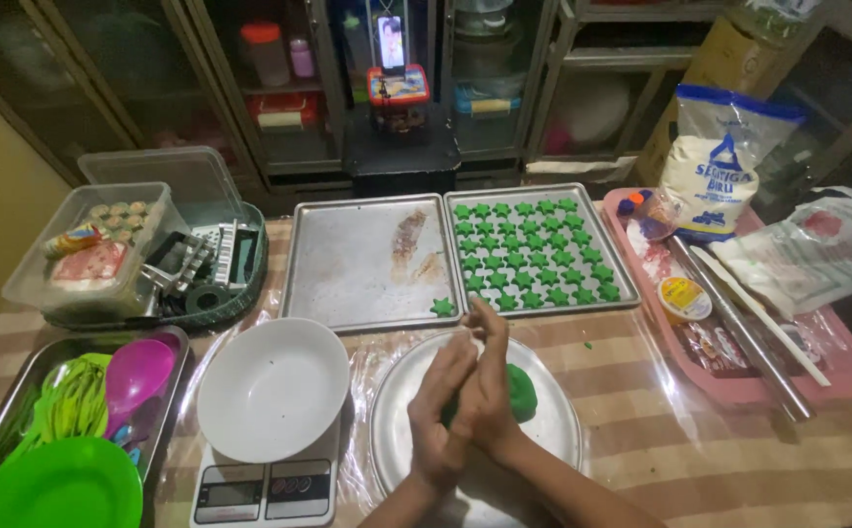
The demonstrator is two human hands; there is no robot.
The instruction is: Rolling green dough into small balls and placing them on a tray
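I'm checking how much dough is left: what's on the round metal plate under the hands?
A lump of green dough lies on the round metal plate. The pressed-together left hand and right hand cover part of it.

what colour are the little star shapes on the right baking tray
Green: the star shapes fill the right baking tray in rows, clearest in the head view.

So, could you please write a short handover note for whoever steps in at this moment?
Left hand and right hand: pressed palm to palm over the round metal plate, with green dough showing between them.
Green dough lump: on that plate.
Done: right-hand metal baking tray filled with green star-shaped pieces; one star on the left tray.
Left: the lump unshaped, left tray nearly bare.
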